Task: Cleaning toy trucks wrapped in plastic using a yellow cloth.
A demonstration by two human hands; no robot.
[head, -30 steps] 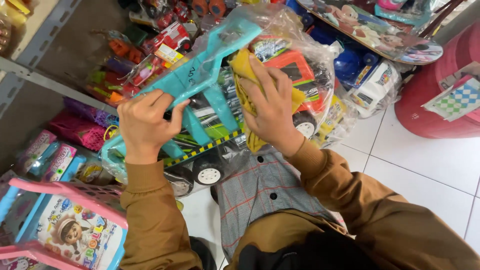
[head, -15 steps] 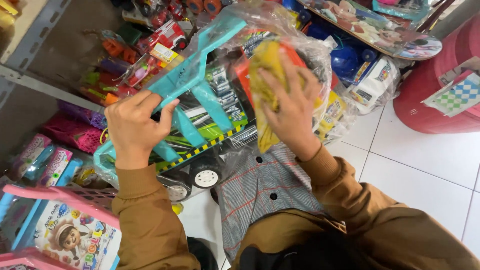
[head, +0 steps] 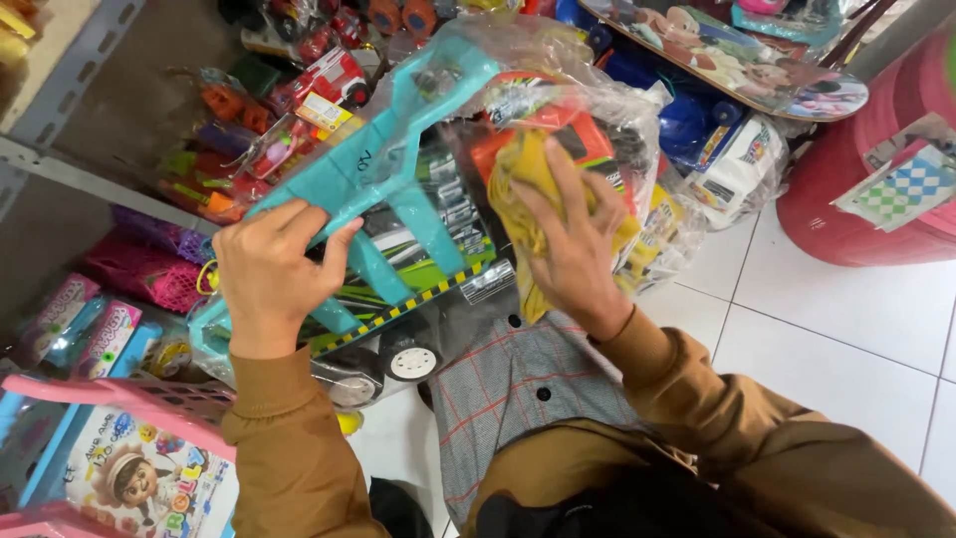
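My left hand [head: 271, 274] grips the edge of a turquoise plastic frame [head: 373, 164] wrapped in clear plastic, with a green and black toy truck on white wheels [head: 408, 354] behind it. My right hand [head: 573, 249] presses a yellow cloth [head: 518, 199] flat against the clear wrapping over an orange toy part [head: 573, 130]. The package is held tilted in front of my chest. Both sleeves are brown.
A metal shelf [head: 70, 164] on the left carries packaged toys. Pink and blue toy boxes [head: 119, 468] stand at the lower left. More bagged toys [head: 717, 169] lie on the white tiled floor [head: 846, 349], with a red tub [head: 876, 179] at the right.
My right hand has slid the yellow cloth up and to the right across the wrapping. The package has tipped slightly; my left hand keeps its grip on the turquoise frame.
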